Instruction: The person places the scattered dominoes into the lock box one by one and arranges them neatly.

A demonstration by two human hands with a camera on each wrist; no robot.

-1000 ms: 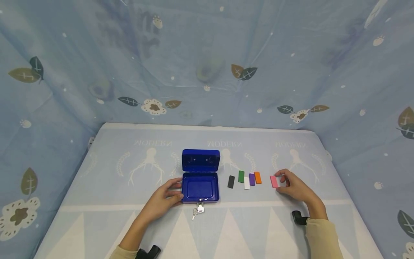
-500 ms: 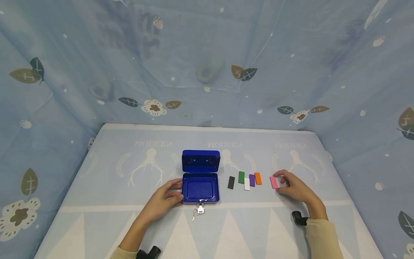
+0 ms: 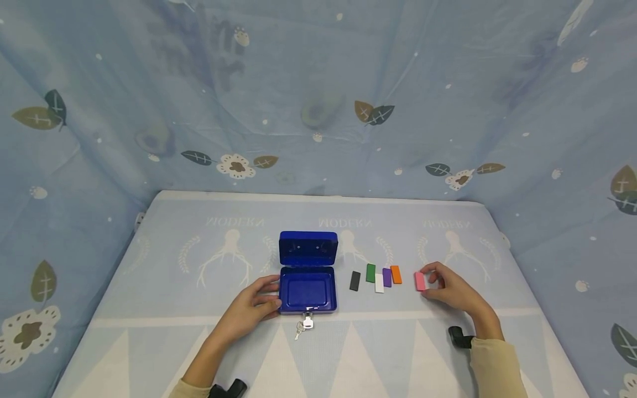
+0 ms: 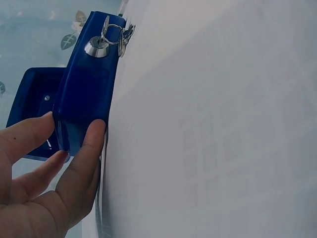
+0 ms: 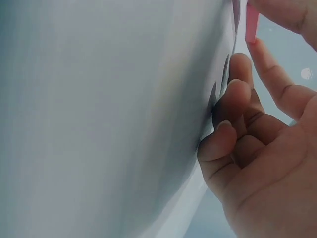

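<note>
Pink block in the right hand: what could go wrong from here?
The pink block could slip: the right hand holds it only in a pinch. A low move toward the open blue box might knock the orange block and purple block, which lie between. The left hand touches the box's side, so a careless push could shift it.

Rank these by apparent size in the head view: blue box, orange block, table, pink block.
1. Table
2. Blue box
Pink block and orange block: smallest, too alike to rank; the right hand's fingertips may cover part of the pink one.
</note>
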